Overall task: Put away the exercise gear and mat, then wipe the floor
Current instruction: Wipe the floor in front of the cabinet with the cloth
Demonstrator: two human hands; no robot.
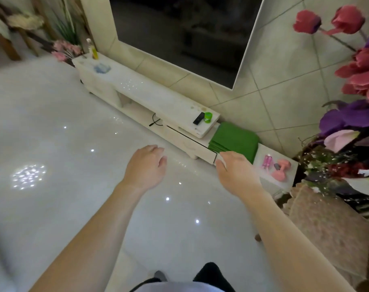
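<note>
Head view, nearest first: both bare forearms reach out over the glossy white tiled floor [53, 127]. The left hand [146, 165] hovers with fingers loosely relaxed, holding nothing. The right hand [236, 171] is likewise relaxed and empty, its fingertips at the front edge of the folded green mat [235, 138]; whether they touch it is unclear. The mat lies on the low end of the white TV cabinet [150, 95]. Just right of it lie two slim pink handles [267, 161] and a pink dumbbell [281, 169]. Farther back, a black remote [198, 118] and a green cup [208, 117] stand on the cabinet top.

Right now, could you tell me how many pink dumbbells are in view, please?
1 dumbbell, on the low ledge right of the folded green mat; others may be hidden.
</note>
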